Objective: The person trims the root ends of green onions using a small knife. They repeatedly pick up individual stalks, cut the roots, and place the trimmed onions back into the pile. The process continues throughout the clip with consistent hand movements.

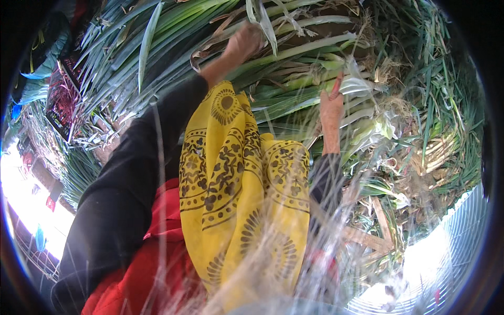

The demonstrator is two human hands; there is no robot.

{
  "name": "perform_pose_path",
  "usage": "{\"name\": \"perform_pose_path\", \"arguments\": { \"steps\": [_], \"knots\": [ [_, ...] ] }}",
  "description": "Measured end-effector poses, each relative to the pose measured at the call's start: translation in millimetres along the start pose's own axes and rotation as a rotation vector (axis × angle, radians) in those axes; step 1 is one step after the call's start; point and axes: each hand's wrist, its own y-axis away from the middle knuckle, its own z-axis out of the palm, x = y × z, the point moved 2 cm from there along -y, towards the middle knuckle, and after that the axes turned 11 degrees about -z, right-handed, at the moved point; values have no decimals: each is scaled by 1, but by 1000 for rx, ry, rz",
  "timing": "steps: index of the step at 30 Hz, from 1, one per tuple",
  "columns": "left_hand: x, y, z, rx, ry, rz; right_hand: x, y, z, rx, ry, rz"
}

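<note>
Long green onions (303, 80) with pale stems lie in a heap before me, roots to the right and leaves to the left. Over the upper part of the heap, my left hand (243, 42) is blurred, its fingers curled beside some loose strips of leaf (267, 29). Whether it grips any of them cannot be made out. My right hand (331, 112) is closed around a red-handled tool (337, 84) pointing away from me among the pale stems. The tool's working end is lost in blur among the leaves.
A yellow cloth with dark prints (244, 185) hangs down my front. Wooden slats (366, 238) lie at lower right near a ribbed, pale sheet (453, 240). At left stands a dark crate holding red strands (63, 98). More green onions (441, 151) are piled at right. Blurred strands cross the view.
</note>
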Motion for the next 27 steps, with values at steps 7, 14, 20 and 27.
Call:
{"name": "perform_pose_path", "arguments": {
  "steps": [7,14,20,27],
  "knots": [
    [-31,59,26,143,-633,-215,3,66,53,-535,276,-166],
    [-43,52,15,-146,-198,-293,3,84,47,-453,199,-253],
    [-43,55,12,-136,-165,-290,22,87,63,-300,309,-196],
    [-34,62,9,-94,-228,-351,10,86,61,-292,228,-32]
  ]
}}
